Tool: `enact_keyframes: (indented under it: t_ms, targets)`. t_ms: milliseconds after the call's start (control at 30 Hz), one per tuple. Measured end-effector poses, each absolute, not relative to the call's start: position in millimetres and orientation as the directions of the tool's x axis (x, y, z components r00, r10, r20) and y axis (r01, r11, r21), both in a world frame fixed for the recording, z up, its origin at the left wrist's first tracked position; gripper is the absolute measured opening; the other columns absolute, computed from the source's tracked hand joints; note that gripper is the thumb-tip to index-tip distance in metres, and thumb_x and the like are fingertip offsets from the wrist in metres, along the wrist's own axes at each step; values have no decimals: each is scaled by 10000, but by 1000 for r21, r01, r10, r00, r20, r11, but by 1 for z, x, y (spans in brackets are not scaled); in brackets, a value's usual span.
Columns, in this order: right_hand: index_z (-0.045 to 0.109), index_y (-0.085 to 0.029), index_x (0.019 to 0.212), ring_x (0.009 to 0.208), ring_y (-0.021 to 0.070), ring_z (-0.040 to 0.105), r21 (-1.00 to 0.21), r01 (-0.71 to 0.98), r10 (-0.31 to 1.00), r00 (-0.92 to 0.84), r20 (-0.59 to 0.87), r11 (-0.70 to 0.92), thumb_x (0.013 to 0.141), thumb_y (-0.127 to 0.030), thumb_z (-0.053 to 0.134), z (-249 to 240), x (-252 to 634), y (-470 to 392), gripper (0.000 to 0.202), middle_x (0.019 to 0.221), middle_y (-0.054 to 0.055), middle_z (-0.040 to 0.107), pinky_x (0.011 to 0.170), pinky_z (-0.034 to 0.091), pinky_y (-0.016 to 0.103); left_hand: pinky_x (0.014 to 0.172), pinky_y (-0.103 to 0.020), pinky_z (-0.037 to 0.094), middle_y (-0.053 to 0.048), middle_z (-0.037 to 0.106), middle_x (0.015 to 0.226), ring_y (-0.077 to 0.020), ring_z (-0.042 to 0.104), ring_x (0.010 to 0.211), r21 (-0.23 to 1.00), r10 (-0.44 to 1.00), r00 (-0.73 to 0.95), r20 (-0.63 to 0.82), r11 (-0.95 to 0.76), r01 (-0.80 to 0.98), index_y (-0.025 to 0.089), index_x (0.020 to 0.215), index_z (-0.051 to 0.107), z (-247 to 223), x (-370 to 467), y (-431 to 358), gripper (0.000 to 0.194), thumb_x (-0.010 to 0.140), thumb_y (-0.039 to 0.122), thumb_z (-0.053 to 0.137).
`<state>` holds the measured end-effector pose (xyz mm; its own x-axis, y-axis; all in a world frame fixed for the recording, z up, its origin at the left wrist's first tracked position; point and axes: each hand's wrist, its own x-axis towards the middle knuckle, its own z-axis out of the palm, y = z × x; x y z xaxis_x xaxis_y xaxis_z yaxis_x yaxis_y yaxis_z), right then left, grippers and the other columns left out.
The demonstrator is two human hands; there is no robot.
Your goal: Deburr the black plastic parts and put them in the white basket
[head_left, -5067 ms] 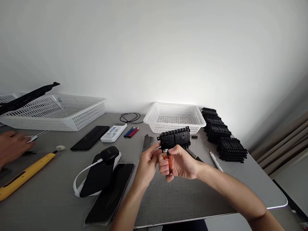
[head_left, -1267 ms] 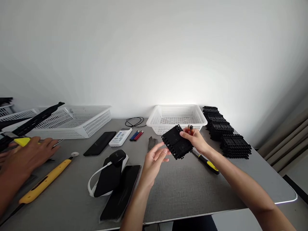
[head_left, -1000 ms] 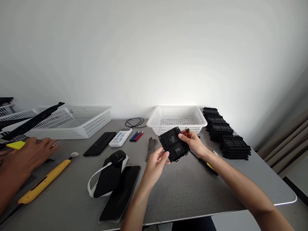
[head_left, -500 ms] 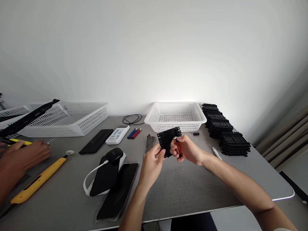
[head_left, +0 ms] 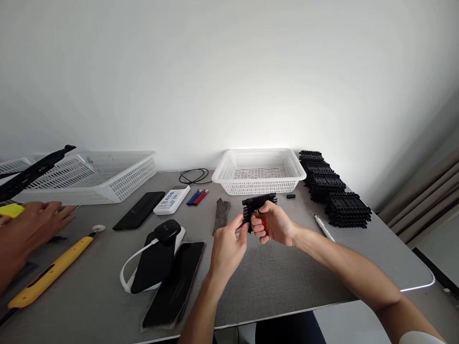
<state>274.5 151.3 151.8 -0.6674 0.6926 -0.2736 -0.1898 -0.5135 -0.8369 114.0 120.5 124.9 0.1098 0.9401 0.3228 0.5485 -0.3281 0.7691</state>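
A black ridged plastic part [head_left: 260, 199] is held tilted above the grey table, in front of a white basket [head_left: 260, 186]. My left hand [head_left: 229, 241] pinches its lower left edge between thumb and fingers. Curled around an orange lighter [head_left: 265, 221], my right hand [head_left: 272, 223] sits close against the part, its thumb near the lighter's top. No flame can be made out. Behind my left hand lies a dark grey strip [head_left: 221, 215].
Stacks of similar black parts [head_left: 348, 210] and a white marker [head_left: 323, 228] are on the right. Phones, a power bank [head_left: 172, 199], two lighters [head_left: 197, 197] and a yellow tool [head_left: 52, 272] lie left. Another person's hand [head_left: 39, 222] works at far left.
The black part has turned from showing its broad face to a more edge-on angle. The other person's hand has shifted left with its fingers more spread, and the view has moved slightly.
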Motion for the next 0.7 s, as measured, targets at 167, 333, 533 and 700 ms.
enact_keyframes:
  t_ms: [167,333,533,700]
  targets:
    - [356,-208,651,526,113,213,-818,-183,690,-652,-314,-545,697,-378,376,154,275,153,177,623,-38,248,486,171,243,678,-255,515,-41,696,780,-169,632,659,753,942,109,317,-320,575,195,968,652,125,115,120,228,890,264,450]
    - [362,-207,657,526,111,207,-808,-194,678,-669,-305,-556,699,-364,394,154,277,154,166,627,-38,252,480,155,240,667,-251,510,-29,696,770,-162,609,636,737,938,110,329,-328,592,207,952,651,127,116,119,218,894,270,451]
    - [371,-207,669,528,109,206,-783,-229,674,-675,-300,-579,708,-359,402,154,278,154,160,630,-40,251,473,151,237,692,-259,518,-25,711,790,-161,619,643,731,941,105,323,-318,604,203,980,652,125,116,119,220,893,250,455]
    - [380,-205,677,530,109,213,-753,-296,699,-655,-287,-587,727,-365,397,153,277,154,169,631,-38,269,475,167,233,699,-262,532,-38,723,818,-167,639,662,736,938,90,335,-321,596,200,990,660,124,115,121,225,896,259,464]
